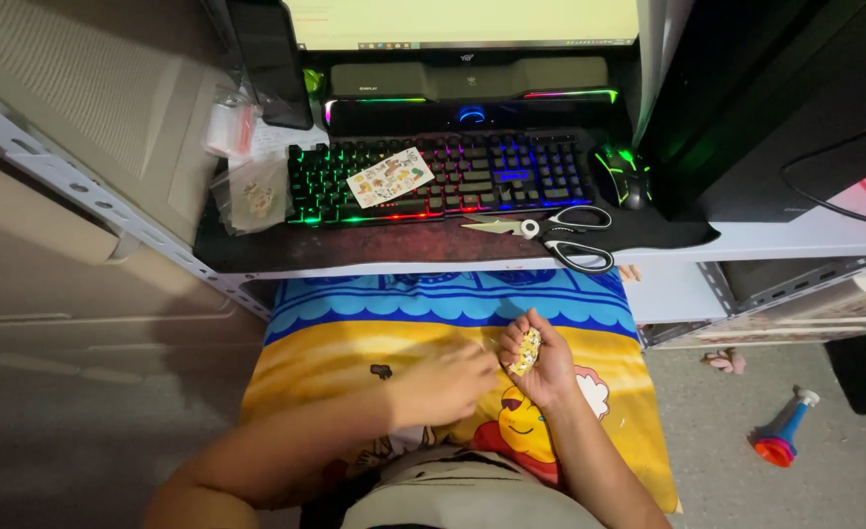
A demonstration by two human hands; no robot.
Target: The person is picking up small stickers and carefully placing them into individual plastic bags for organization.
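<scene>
My right hand [541,358] is cupped palm-up over a yellow and blue cartoon cushion [355,323] on my lap, holding a small yellow and white piece [526,351]. Just to its left, my left hand [448,382] is blurred, fingers bent towards that piece. I cannot tell whether the left fingers grip anything. A sticker sheet [389,177] lies on the backlit keyboard [511,171]. Scissors [551,230] with black handles rest on the desk's front edge.
A monitor [462,22] stands behind the keyboard, a phone [268,61] leans at its left, a glowing mouse [619,174] lies at the right. Small plastic bags [252,191] sit left of the keyboard. A dark computer case [766,98] fills the right. A toy [784,436] lies on the floor.
</scene>
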